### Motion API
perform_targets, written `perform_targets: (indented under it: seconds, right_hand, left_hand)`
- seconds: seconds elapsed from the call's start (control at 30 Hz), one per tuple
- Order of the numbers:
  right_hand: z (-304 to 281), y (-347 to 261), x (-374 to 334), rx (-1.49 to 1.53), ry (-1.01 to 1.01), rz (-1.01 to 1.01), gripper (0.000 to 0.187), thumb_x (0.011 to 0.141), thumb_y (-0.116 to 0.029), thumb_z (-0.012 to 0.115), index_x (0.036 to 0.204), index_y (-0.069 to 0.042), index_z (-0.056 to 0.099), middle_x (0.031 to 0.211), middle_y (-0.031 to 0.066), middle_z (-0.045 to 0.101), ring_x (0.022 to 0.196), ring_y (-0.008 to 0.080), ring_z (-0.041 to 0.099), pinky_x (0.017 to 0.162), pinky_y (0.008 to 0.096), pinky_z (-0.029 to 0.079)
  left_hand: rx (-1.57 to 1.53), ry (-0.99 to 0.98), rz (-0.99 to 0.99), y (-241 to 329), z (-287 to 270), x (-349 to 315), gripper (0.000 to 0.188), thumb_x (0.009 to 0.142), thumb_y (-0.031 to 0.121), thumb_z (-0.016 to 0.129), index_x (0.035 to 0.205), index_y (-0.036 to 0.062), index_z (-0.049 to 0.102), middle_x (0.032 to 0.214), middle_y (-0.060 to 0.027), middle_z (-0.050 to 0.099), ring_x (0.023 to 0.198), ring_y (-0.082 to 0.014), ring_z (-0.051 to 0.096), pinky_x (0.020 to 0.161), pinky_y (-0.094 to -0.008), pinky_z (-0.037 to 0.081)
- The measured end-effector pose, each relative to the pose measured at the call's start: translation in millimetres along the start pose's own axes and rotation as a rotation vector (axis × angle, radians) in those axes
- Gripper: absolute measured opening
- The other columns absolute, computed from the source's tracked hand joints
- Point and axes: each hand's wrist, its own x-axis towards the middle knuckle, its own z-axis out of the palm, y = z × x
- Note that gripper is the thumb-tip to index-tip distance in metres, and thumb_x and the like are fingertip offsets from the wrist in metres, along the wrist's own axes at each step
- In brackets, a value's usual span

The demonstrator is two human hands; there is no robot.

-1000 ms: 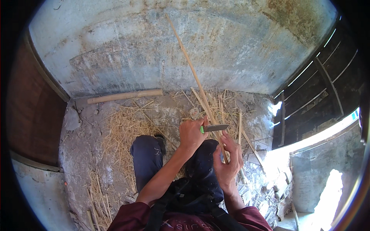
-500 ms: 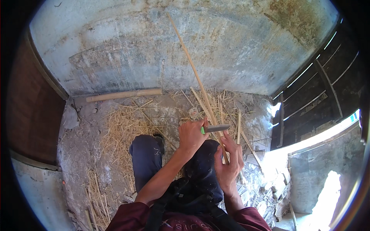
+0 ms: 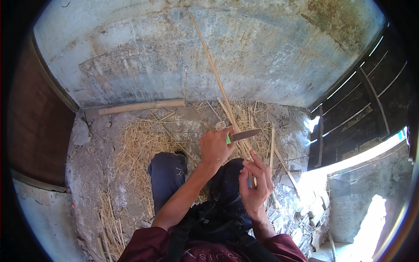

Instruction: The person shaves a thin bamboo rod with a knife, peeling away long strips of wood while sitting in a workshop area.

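We see the left hand (image 3: 214,146) gripping a green-handled knife (image 3: 246,135), the right hand (image 3: 257,183) pinching a bamboo strip (image 3: 213,65); pale lettering (image 3: 187,252) marks the maroon shirt (image 3: 145,244).

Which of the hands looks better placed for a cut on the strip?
Probably the left hand: it grips the knife, which points across the strip. The right hand holds the strip itself, below the knife in view.

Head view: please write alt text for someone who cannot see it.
A person's left hand holds a knife across a long, thin strip; the right hand grips the strip's near end. Straw-like scraps lie on the floor.
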Motion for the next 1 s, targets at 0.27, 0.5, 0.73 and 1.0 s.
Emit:
perform_targets:
  seconds: [0.27,0.5,0.73,1.0]
  right_hand:
    - [0.8,-9.4,5.0,0.016,0.045,-0.009,0.037,0.078,0.016,0.073,0.11,-0.003,0.074,0.118,0.0161,0.074,0.1,0.031,0.073,0.084,0.0381,0.059]
    - [-0.2,-3.9,2.8,0.006,0.056,0.024,0.034,0.078,0.016,0.073,0.106,-0.003,0.073,0.121,0.0167,0.073,0.098,0.0301,0.073,0.084,0.0378,0.06]
    - [1.9,1.2,0.5,-0.023,0.016,0.0,0.03,0.078,0.014,0.074,0.103,-0.004,0.073,0.129,0.0179,0.074,0.095,0.0291,0.073,0.083,0.0381,0.058]
    - [7.1,-2.7,-3.3,0.019,0.043,0.014,0.032,0.076,0.014,0.075,0.102,-0.004,0.072,0.128,0.0182,0.074,0.094,0.0292,0.073,0.082,0.037,0.059]
  left_hand:
    - [-0.073,-0.021,0.067,5.9,4.9,-33.5,0.006,0.08,0.016,0.076,0.083,0.0106,0.073,0.065,-0.0156,0.066,0.065,-0.0369,0.07,0.057,-0.047,0.053]
    - [-0.051,-0.047,0.003,12.1,7.6,-24.6,0.01,0.081,0.017,0.078,0.084,0.0101,0.071,0.066,-0.0154,0.067,0.063,-0.0386,0.069,0.06,-0.0484,0.054]
    - [0.102,-0.021,-0.117,-4.9,2.5,16.3,0.024,0.083,0.017,0.078,0.106,0.0116,0.082,0.077,-0.0186,0.074,0.072,-0.0394,0.072,0.069,-0.05,0.058]
    - [0.021,0.02,-0.127,-34.0,-0.3,26.8,0.027,0.083,0.018,0.077,0.108,0.01,0.082,0.074,-0.0174,0.073,0.07,-0.0389,0.072,0.067,-0.0498,0.058]
